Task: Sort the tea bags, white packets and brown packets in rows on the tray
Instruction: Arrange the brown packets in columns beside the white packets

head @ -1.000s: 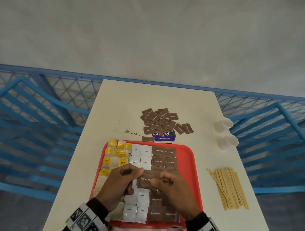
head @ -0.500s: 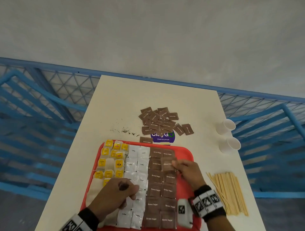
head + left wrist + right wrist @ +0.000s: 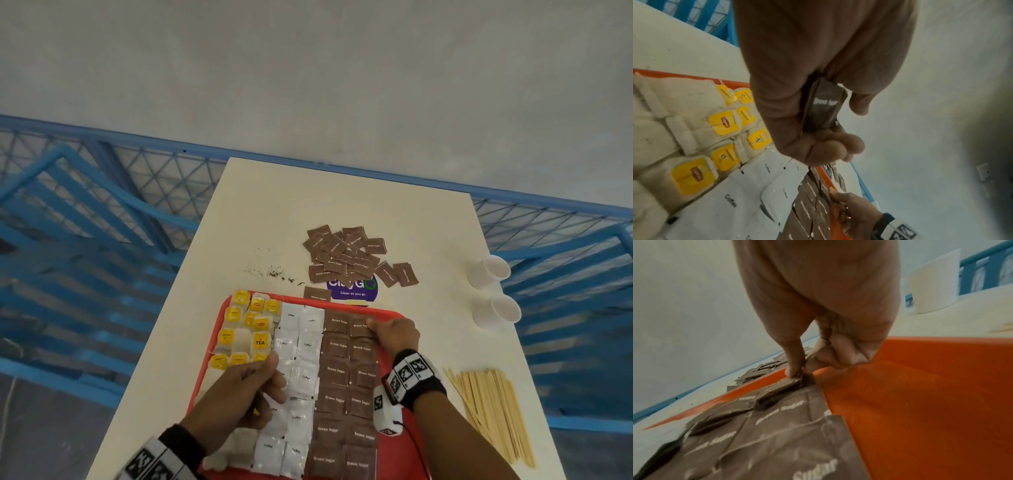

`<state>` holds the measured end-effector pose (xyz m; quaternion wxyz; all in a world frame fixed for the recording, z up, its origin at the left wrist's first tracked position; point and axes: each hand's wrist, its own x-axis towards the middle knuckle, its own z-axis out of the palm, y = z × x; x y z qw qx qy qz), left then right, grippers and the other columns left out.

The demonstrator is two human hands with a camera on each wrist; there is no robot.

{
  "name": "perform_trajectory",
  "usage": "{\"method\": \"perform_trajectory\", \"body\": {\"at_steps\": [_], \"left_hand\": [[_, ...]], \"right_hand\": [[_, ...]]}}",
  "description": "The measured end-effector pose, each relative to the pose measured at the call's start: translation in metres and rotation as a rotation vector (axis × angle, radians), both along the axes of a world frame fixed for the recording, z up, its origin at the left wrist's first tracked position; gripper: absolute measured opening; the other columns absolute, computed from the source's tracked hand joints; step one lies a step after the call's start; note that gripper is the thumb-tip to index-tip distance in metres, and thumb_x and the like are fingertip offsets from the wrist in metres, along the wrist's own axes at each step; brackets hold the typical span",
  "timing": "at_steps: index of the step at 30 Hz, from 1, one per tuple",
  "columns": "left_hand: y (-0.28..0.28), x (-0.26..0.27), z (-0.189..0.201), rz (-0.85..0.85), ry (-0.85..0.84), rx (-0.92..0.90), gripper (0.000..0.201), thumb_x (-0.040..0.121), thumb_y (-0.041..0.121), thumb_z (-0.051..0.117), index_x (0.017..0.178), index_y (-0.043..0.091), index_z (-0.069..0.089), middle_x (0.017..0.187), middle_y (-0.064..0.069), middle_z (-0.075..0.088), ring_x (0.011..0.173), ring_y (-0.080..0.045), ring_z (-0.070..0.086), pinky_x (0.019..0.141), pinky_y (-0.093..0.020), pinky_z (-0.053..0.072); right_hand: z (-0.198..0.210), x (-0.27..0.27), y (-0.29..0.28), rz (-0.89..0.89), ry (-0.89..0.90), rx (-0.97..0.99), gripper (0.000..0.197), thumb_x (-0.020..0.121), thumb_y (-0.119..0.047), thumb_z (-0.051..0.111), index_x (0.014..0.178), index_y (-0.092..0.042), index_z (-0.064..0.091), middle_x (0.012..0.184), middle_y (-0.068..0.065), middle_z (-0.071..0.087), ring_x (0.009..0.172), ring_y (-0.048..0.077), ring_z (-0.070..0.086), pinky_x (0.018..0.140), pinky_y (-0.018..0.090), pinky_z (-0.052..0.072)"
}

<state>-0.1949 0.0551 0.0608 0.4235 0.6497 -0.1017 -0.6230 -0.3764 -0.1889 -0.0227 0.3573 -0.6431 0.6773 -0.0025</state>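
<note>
Since half a second ago the right hand (image 3: 394,334) has reached further up the tray (image 3: 399,342) to the far end of the brown rows, while the left hand (image 3: 236,394) has stayed low over the white rows. Its thumb and fingers (image 3: 793,363) now pinch narrowly on the far corner of the farthest brown packet (image 3: 781,386), pressing it down at the head of the right-hand brown row, just inside the tray's far rim; the remaining fingers are curled into the palm. Beneath and behind those fingers the brown packets on the tray (image 3: 346,387) run back toward the wrist in two rows, overlapping slightly. The left hand's fingers (image 3: 830,146) are curled round a held stack of brown packets (image 3: 823,104), gripped edge-on between thumb and folded fingers, with "Brown Sugar" lettering showing. Under those fingers lie the white packets (image 3: 296,377), marked "Coffee", in two rows; beyond the thumb side sit the tea bags (image 3: 245,329) with yellow tags, packed along the tray's left edge. Past the right fingertips, on the table (image 3: 342,205), a loose heap of brown packets (image 3: 346,253) lies beyond the tray's rim, partly over a purple sticker (image 3: 356,289). To the right of the right hand are two paper cups (image 3: 493,291) and a bundle of wooden stirrers (image 3: 493,411).
</note>
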Motion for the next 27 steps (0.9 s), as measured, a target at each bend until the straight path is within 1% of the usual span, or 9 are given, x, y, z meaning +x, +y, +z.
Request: {"method": "perform_trajectory", "body": {"at_steps": [3,7,10,13,15,17,19,23,27], "left_hand": [[-0.003,0.000,0.005,0.068,0.108,0.006,0.070,0.086,0.063,0.046,0.108,0.000,0.066,0.086,-0.016,0.071,0.056,-0.020,0.057,0.054,-0.029,0.049],[-0.003,0.003,0.011,0.159,0.288,-0.044,0.080,0.087,0.070,0.038,0.120,0.002,0.063,0.095,-0.028,0.070,0.056,-0.029,0.063,0.052,-0.032,0.052],[-0.002,0.003,0.013,0.134,0.342,-0.083,0.085,0.085,0.076,0.033,0.126,0.006,0.060,0.099,-0.035,0.068,0.056,-0.032,0.064,0.054,-0.033,0.053],[-0.002,-0.003,0.019,0.013,0.359,-0.117,0.089,0.085,0.079,0.026,0.127,0.007,0.059,0.096,-0.035,0.068,0.054,-0.031,0.063,0.051,-0.032,0.053],[-0.002,-0.008,0.024,-0.078,0.348,-0.155,0.089,0.086,0.078,0.025,0.123,0.006,0.063,0.093,-0.033,0.067,0.054,-0.030,0.062,0.051,-0.031,0.052],[0.000,-0.010,0.029,-0.142,0.302,-0.176,0.077,0.092,0.070,0.030,0.118,0.007,0.066,0.094,-0.031,0.069,0.056,-0.029,0.062,0.053,-0.031,0.054],[0.002,-0.011,0.032,-0.174,0.154,-0.189,0.055,0.098,0.054,0.044,0.115,0.006,0.065,0.097,-0.025,0.073,0.065,-0.029,0.066,0.060,-0.034,0.056],[0.007,-0.011,0.031,-0.075,-0.101,-0.257,0.026,0.089,0.026,0.070,0.097,0.001,0.067,0.085,-0.015,0.074,0.073,-0.022,0.069,0.070,-0.037,0.057],[0.004,-0.012,0.034,0.005,-0.152,-0.287,0.016,0.076,0.022,0.079,0.084,0.008,0.075,0.082,-0.014,0.074,0.069,-0.022,0.066,0.067,-0.037,0.058]], "right_hand": [[0.008,-0.001,0.007,-0.026,-0.013,-0.043,0.048,0.087,-0.043,0.068,0.052,-0.014,0.051,0.059,0.003,0.057,0.068,0.026,0.058,0.076,0.035,0.050],[0.037,-0.001,0.042,-0.003,-0.267,-0.077,0.033,0.087,-0.028,0.072,0.064,-0.014,0.052,0.064,-0.001,0.061,0.065,0.021,0.063,0.062,0.033,0.050],[0.077,0.009,0.087,0.281,-0.393,-0.019,0.025,0.085,-0.039,0.073,0.074,-0.018,0.064,0.071,-0.006,0.068,0.063,-0.001,0.062,0.059,0.016,0.049],[0.108,0.024,0.128,0.539,-0.441,0.031,0.023,0.082,-0.048,0.073,0.083,-0.025,0.072,0.076,-0.013,0.068,0.068,-0.005,0.057,0.061,0.011,0.043],[0.112,0.031,0.146,0.586,-0.489,0.020,0.016,0.083,-0.043,0.074,0.080,-0.027,0.073,0.068,-0.016,0.066,0.064,-0.003,0.058,0.060,0.011,0.041],[0.110,0.030,0.155,0.515,-0.572,-0.004,0.014,0.085,-0.032,0.075,0.075,-0.023,0.075,0.064,-0.011,0.069,0.059,0.001,0.061,0.060,0.016,0.046],[0.110,0.021,0.155,0.369,-0.625,0.000,0.013,0.086,-0.026,0.074,0.077,-0.017,0.078,0.073,-0.004,0.074,0.065,0.005,0.065,0.064,0.021,0.051],[0.114,0.003,0.159,0.227,-0.699,0.048,0.016,0.086,-0.031,0.074,0.081,-0.016,0.078,0.081,-0.001,0.076,0.077,0.014,0.069,0.075,0.031,0.054],[0.116,-0.003,0.167,0.198,-0.790,0.102,0.019,0.085,-0.030,0.075,0.081,-0.011,0.074,0.076,-0.004,0.072,0.068,0.005,0.061,0.066,0.020,0.047]]}}
